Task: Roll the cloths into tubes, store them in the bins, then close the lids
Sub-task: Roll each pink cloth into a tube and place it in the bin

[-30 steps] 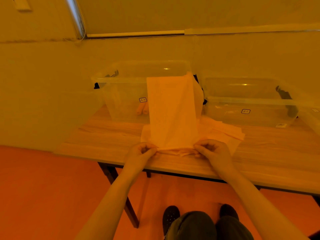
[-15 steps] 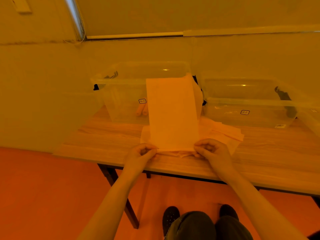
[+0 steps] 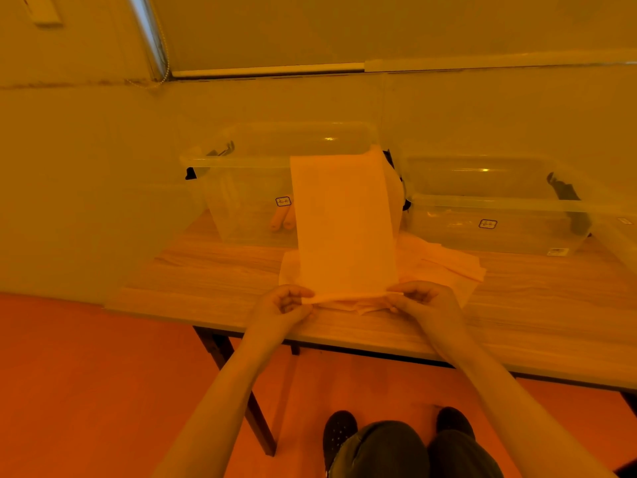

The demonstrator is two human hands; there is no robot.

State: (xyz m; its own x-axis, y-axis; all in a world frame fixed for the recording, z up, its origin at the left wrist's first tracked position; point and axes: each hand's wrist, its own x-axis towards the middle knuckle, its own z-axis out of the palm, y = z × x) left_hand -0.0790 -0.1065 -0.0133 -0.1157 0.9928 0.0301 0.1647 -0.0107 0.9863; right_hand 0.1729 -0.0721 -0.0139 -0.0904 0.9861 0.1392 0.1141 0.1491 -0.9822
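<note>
Warm orange light washes a plain wall and an orange floor, with a pale wooden bench [image 3: 213,281] standing against the wall. Near the bench's front edge, the left hand [image 3: 281,305] pinches the near left corner of a cloth [image 3: 344,229] between thumb and curled fingers, and the right hand [image 3: 422,300] pinches the near right corner in the same way. Held taut between them, the cloth stretches away from the person towards the back of the bench, its far edge reaching the rim of the left bin [image 3: 241,188]. Under it, a loose pile of cloths [image 3: 444,262] lies flat on the bench, spreading out towards the right. Both bins are clear plastic and sit along the back edge, the left bin taller, the right bin [image 3: 499,215] lower and wider, with dark handles at their ends. Two rolled cloths [image 3: 283,219] lie on the floor of the left bin, side by side, partly hidden behind the held cloth. Below the front edge show the person's knees and dark shoes [image 3: 339,432].
</note>
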